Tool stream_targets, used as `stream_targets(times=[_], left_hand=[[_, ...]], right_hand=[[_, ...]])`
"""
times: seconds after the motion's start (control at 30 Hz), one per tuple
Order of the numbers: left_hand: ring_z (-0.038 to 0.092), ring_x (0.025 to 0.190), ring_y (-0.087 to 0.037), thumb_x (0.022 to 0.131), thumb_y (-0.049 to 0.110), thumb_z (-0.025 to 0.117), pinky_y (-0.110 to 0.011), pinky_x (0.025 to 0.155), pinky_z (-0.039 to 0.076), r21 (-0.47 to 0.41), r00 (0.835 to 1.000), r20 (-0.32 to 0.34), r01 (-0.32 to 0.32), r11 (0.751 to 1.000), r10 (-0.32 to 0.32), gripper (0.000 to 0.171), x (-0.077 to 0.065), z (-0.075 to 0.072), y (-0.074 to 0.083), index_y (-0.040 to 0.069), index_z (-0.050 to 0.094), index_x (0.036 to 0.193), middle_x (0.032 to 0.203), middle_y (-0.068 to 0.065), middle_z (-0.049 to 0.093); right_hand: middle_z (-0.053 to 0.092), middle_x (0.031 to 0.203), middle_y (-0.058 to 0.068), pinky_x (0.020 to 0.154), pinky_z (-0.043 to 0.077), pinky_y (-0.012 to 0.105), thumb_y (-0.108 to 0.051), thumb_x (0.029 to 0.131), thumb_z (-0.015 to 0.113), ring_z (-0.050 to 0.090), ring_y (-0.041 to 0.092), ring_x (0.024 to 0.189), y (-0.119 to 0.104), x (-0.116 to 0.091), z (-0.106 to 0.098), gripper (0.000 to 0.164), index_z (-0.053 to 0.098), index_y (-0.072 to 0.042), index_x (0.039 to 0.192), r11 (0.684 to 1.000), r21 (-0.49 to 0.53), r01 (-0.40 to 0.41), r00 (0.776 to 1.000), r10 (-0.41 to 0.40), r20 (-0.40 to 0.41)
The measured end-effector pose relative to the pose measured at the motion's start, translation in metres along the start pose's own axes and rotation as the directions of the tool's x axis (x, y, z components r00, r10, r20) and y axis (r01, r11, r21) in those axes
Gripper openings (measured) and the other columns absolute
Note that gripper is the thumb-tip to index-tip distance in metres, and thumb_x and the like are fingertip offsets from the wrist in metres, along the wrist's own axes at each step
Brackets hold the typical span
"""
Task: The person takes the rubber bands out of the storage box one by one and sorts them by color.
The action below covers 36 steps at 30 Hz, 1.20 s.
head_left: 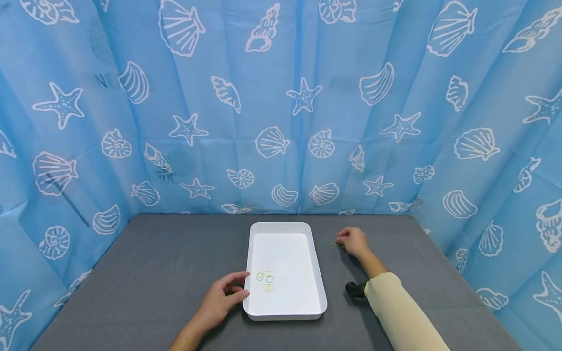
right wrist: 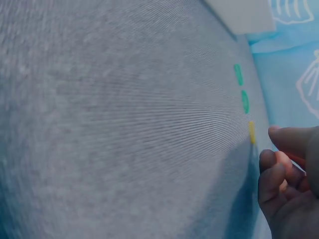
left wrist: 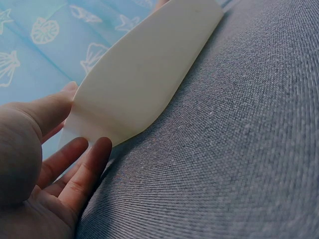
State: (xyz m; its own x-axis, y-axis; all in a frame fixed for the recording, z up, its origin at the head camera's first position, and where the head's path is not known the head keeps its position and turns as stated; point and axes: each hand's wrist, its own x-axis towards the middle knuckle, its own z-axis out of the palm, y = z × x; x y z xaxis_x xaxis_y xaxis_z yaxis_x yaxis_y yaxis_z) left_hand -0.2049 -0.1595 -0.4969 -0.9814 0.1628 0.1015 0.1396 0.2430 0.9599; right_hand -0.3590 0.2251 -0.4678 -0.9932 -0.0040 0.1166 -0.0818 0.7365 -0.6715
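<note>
Several thin yellow and blue rubber bands [head_left: 269,287] lie in the near left part of a white rectangular tray [head_left: 287,314]. My left hand [head_left: 223,297] is at the tray's left side; its fingertips touch the outer wall [left wrist: 139,84] and the thumb meets the rim. Right of the tray, my right hand [head_left: 354,242] is low over the table, thumb and index finger slightly apart beside a yellow rubber band [right wrist: 251,132]. Two green rubber bands [right wrist: 244,101] lie in line with it, nearer the tray.
A grey cloth-covered table [head_left: 145,273] spreads under everything. Behind it and along both sides hangs a blue curtain [head_left: 281,185] with white shells and starfish. A black band or device [head_left: 354,289] is on my right wrist, by a pale yellow sleeve [head_left: 401,312].
</note>
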Motion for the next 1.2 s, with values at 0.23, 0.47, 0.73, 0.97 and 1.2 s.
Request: stream_targets(times=[0.23, 0.47, 0.73, 0.97, 1.2], left_hand=[[0.062, 0.089, -0.023, 0.085, 0.013, 0.076, -0.026, 0.071, 0.049, 0.003, 1.000, -0.005, 0.006, 1.000, -0.006, 0.044, -0.001, -0.001, 0.002, 0.004, 0.062, 0.125, 0.115, -0.017, 0.061], [0.062, 0.088, -0.022, 0.085, 0.014, 0.075, -0.026, 0.071, 0.049, 0.002, 1.000, 0.001, 0.000, 1.000, 0.000, 0.043, -0.002, -0.001, 0.001, 0.004, 0.062, 0.125, 0.115, -0.017, 0.061], [0.062, 0.087, -0.022, 0.085, 0.013, 0.076, -0.026, 0.071, 0.049, 0.002, 1.000, -0.008, 0.003, 1.000, -0.003, 0.043, -0.002, 0.000, 0.000, 0.004, 0.062, 0.125, 0.114, -0.017, 0.062], [0.062, 0.088, -0.023, 0.085, 0.014, 0.076, -0.026, 0.071, 0.049, -0.003, 1.000, -0.003, 0.009, 1.000, -0.009, 0.044, -0.001, -0.001, 0.001, 0.004, 0.062, 0.125, 0.114, -0.016, 0.062], [0.062, 0.087, -0.021, 0.085, 0.013, 0.076, -0.026, 0.070, 0.049, -0.002, 1.000, -0.001, -0.010, 1.000, 0.010, 0.044, -0.001, 0.000, 0.002, 0.003, 0.062, 0.125, 0.113, -0.017, 0.062]], right_hand=[[0.066, 0.085, 0.011, 0.064, 0.045, 0.036, -0.007, 0.090, 0.068, 0.057, 0.023, 0.073, -0.012, 0.003, -0.004, 0.009, 0.069, 0.002, 0.092, 0.998, 0.018, 0.057, 0.998, -0.057, -0.025], [0.066, 0.086, 0.009, 0.063, 0.046, 0.034, -0.010, 0.092, 0.067, 0.057, 0.020, 0.072, -0.034, 0.006, -0.002, 0.011, 0.069, 0.000, 0.096, 0.996, 0.079, 0.042, 0.999, -0.042, -0.002], [0.064, 0.086, 0.009, 0.060, 0.046, 0.033, -0.011, 0.092, 0.067, 0.060, 0.032, 0.078, -0.066, 0.010, 0.006, 0.013, 0.067, -0.001, 0.100, 0.985, 0.168, 0.047, 0.997, -0.057, 0.051], [0.063, 0.086, 0.008, 0.059, 0.048, 0.035, -0.014, 0.093, 0.067, 0.060, 0.035, 0.082, -0.093, 0.011, 0.020, 0.013, 0.067, -0.004, 0.100, 0.974, 0.225, -0.014, 0.993, -0.013, 0.118], [0.063, 0.088, 0.008, 0.069, 0.051, 0.047, -0.017, 0.093, 0.068, 0.060, 0.038, 0.087, -0.113, 0.006, 0.033, 0.015, 0.066, -0.004, 0.102, 0.973, 0.232, 0.004, 0.984, -0.046, 0.174]])
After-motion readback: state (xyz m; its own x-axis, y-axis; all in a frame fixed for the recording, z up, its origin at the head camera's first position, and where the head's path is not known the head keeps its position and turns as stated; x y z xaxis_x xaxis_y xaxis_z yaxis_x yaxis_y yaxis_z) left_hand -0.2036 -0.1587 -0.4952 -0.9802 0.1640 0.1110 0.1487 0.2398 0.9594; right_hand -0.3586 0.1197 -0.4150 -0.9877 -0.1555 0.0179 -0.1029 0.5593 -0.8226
